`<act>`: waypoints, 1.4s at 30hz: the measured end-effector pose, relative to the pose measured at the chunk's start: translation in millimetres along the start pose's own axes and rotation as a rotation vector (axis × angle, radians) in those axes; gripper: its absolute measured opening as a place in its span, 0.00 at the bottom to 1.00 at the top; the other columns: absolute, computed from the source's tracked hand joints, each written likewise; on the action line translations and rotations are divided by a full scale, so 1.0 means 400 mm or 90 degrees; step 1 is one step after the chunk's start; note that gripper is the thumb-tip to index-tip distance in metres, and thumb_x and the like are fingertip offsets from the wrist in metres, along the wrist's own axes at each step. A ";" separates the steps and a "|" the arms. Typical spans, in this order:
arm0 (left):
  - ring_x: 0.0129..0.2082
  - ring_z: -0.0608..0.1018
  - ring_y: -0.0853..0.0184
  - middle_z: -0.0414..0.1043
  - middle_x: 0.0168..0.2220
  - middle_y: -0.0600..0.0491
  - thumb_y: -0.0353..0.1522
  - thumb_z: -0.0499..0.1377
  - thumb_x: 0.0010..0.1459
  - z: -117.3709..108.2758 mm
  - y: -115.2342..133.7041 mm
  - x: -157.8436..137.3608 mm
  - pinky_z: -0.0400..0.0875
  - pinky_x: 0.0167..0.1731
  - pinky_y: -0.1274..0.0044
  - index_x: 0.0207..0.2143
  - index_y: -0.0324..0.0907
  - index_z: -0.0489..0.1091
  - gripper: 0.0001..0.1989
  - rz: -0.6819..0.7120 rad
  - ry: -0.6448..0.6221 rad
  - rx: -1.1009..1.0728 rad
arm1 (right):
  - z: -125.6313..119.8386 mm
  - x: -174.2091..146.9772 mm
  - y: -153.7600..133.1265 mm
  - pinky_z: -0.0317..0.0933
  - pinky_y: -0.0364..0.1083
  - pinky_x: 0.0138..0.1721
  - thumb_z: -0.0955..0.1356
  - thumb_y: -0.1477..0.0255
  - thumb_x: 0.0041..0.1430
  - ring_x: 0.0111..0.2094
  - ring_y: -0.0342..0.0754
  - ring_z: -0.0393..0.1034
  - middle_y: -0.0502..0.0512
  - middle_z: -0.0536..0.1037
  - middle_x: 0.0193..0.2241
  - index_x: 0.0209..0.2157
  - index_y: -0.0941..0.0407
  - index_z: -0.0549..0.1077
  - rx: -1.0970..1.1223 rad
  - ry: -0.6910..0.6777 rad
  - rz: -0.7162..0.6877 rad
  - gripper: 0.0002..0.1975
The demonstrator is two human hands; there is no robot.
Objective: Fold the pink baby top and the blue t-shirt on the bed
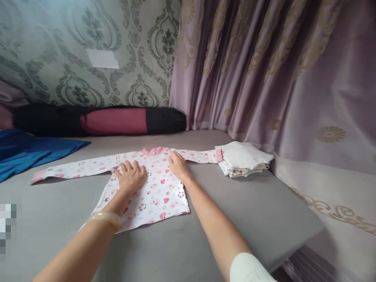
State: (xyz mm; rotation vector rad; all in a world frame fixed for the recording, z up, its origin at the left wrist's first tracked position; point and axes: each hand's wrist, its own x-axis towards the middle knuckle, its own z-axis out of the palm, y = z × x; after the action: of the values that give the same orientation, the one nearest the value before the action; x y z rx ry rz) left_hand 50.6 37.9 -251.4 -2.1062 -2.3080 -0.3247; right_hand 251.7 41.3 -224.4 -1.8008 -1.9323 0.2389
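A small white long-sleeved shirt (pixel 157 188) with pink hearts and flowers lies spread out on the grey-covered surface. Its pink collar points away from me, and both sleeves stretch out sideways. My left hand (pixel 131 175), with a pale bangle on the wrist, rests flat on the chest of the shirt, fingers spread. Near the right shoulder, my right hand (pixel 178 163) lies on the fabric with its fingers stretched forward. Touching a stack of folded white cloths (pixel 245 156) is the pink cuff of the right sleeve.
A blue cloth (pixel 38 150) lies at the far left. Along the patterned wall runs a long black and maroon roll (pixel 114 120). Purple curtains (pixel 235 66) hang down at the right. The grey surface (pixel 249 211) ends at an edge in the lower right.
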 end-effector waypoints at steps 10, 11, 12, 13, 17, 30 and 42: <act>0.65 0.52 0.40 0.50 0.65 0.31 0.43 0.36 0.63 -0.012 0.007 -0.003 0.44 0.58 0.47 0.61 0.32 0.57 0.33 -0.006 -0.034 0.000 | -0.117 0.016 0.147 0.58 0.42 0.52 0.53 0.77 0.61 0.53 0.48 0.66 0.62 0.73 0.52 0.55 0.62 0.67 0.129 0.215 0.362 0.24; 0.65 0.52 0.41 0.50 0.65 0.31 0.43 0.36 0.63 -0.012 0.007 -0.003 0.44 0.59 0.48 0.62 0.32 0.57 0.33 -0.006 -0.034 0.001 | -0.125 0.013 0.155 0.57 0.42 0.52 0.53 0.77 0.60 0.53 0.49 0.66 0.63 0.73 0.51 0.55 0.63 0.68 0.124 0.231 0.365 0.24; 0.65 0.52 0.41 0.50 0.65 0.31 0.43 0.36 0.63 -0.012 0.008 -0.003 0.44 0.59 0.48 0.62 0.32 0.57 0.33 -0.006 -0.032 0.002 | -0.133 0.009 0.161 0.57 0.43 0.52 0.54 0.78 0.60 0.53 0.49 0.66 0.63 0.73 0.51 0.54 0.63 0.69 0.111 0.250 0.362 0.24; 0.65 0.52 0.41 0.50 0.65 0.31 0.43 0.37 0.63 -0.011 0.007 -0.002 0.44 0.59 0.48 0.62 0.32 0.57 0.33 -0.006 -0.030 0.002 | -0.143 0.006 0.167 0.56 0.44 0.53 0.54 0.78 0.59 0.53 0.50 0.65 0.64 0.72 0.51 0.53 0.63 0.70 0.090 0.270 0.355 0.24; 0.65 0.52 0.39 0.50 0.65 0.31 0.43 0.39 0.63 -0.007 0.005 0.003 0.44 0.58 0.46 0.62 0.34 0.56 0.32 -0.004 -0.035 0.003 | -0.179 -0.013 0.188 0.49 0.54 0.56 0.55 0.79 0.58 0.57 0.58 0.58 0.67 0.67 0.55 0.49 0.60 0.73 -0.030 0.359 0.354 0.23; 0.66 0.56 0.58 0.57 0.64 0.44 0.36 0.41 0.66 0.032 0.003 0.069 0.52 0.63 0.64 0.61 0.40 0.59 0.25 0.412 -0.082 -0.066 | -0.183 -0.030 0.257 0.42 0.65 0.55 0.61 0.79 0.53 0.53 0.61 0.58 0.70 0.71 0.46 0.38 0.63 0.76 -0.201 0.388 0.401 0.15; 0.57 0.69 0.61 0.68 0.56 0.46 0.31 0.48 0.61 0.064 0.194 0.100 0.59 0.59 0.67 0.54 0.43 0.66 0.20 0.426 -0.104 -0.324 | -0.231 0.019 0.223 0.57 0.52 0.54 0.64 0.78 0.49 0.49 0.54 0.68 0.65 0.74 0.45 0.39 0.62 0.77 0.102 0.449 0.210 0.15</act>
State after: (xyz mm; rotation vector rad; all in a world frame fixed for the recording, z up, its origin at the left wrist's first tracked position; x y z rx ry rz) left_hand 126.8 87.4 -259.1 -3.0743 -1.5257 -0.7979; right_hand 373.2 41.2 -181.9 -1.7684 -1.1014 -0.1244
